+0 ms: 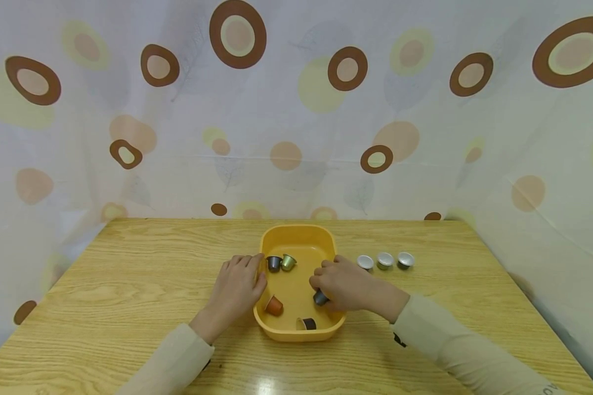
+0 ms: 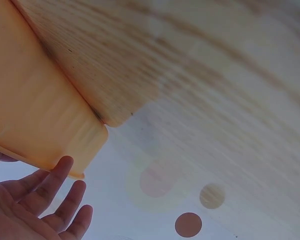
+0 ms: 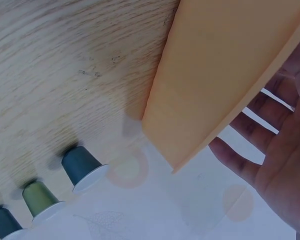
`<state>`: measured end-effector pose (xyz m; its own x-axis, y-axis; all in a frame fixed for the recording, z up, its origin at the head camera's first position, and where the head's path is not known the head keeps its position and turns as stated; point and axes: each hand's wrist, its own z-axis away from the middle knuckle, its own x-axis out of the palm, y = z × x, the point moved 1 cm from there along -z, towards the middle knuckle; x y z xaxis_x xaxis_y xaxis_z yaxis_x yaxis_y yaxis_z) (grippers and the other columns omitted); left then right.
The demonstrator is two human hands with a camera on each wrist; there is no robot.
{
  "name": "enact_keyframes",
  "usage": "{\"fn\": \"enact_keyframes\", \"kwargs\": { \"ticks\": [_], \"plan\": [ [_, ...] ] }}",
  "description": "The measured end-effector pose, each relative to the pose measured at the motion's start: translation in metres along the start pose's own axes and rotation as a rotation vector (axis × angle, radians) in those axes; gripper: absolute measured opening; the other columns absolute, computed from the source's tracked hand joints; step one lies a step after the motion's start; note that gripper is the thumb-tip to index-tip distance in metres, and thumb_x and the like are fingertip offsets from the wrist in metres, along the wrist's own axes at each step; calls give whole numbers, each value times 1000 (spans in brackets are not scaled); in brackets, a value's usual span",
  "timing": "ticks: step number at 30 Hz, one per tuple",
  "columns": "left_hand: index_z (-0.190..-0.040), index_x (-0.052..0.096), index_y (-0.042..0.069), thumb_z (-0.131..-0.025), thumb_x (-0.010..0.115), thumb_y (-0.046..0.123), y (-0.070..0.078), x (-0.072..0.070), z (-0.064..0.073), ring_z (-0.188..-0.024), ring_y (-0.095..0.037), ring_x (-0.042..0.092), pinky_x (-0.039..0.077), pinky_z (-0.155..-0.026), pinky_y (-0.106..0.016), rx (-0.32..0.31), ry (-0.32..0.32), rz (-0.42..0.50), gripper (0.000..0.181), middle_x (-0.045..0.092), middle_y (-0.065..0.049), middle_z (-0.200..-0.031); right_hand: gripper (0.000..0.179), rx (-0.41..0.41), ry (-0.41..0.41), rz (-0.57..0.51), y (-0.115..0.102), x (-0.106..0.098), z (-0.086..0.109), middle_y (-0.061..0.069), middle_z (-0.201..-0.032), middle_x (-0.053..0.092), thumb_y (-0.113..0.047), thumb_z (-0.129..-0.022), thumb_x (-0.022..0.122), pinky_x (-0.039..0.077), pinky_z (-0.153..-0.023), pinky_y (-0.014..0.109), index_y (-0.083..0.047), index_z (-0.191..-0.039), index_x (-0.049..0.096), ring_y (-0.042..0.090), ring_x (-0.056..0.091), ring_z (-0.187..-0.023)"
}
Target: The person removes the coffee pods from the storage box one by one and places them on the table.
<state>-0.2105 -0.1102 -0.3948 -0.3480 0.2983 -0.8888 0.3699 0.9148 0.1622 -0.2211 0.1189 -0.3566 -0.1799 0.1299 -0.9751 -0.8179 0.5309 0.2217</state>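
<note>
As the table bears it, yellow tray: between hands.
Left hand: relaxed, at tray's left rim.
Right hand: pinching dark capsule.
Capsule: inside tray, right side; probably light, slick, dentable; take by its sides.

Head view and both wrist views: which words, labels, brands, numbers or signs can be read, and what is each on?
"OV": on the right sleeve, at the picture's bottom edge; small and cut off, so the reading is uncertain.
Capsules: no readable text.
Yellow tub: no text visible.
Backdrop: printed shapes, no readable words.
</note>
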Motion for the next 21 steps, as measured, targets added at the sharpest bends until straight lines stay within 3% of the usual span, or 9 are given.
{"fn": "enact_keyframes", "kwargs": {
  "ticks": [11,21],
  "plan": [
    [-117,59,7,-84,58,21,-1,3,0,-98,-28,58,46,-84,-45,19,40,8,35,66,-9,-106,28,-18,90,21,9,-6,6,-8,-82,57,-37,-72,75,35,-63,26,-21,-88,60,12,48,-74],
    [-120,58,8,-87,55,23,0,-1,0,-101,-28,57,45,-87,-45,-5,-11,-4,36,65,-9,-108,33,24,126,-8,19,-15,12,-5,-88,59,-32,-70,77,41,-69,31,-17,-94,61,14,52,-81]
  ]
}}
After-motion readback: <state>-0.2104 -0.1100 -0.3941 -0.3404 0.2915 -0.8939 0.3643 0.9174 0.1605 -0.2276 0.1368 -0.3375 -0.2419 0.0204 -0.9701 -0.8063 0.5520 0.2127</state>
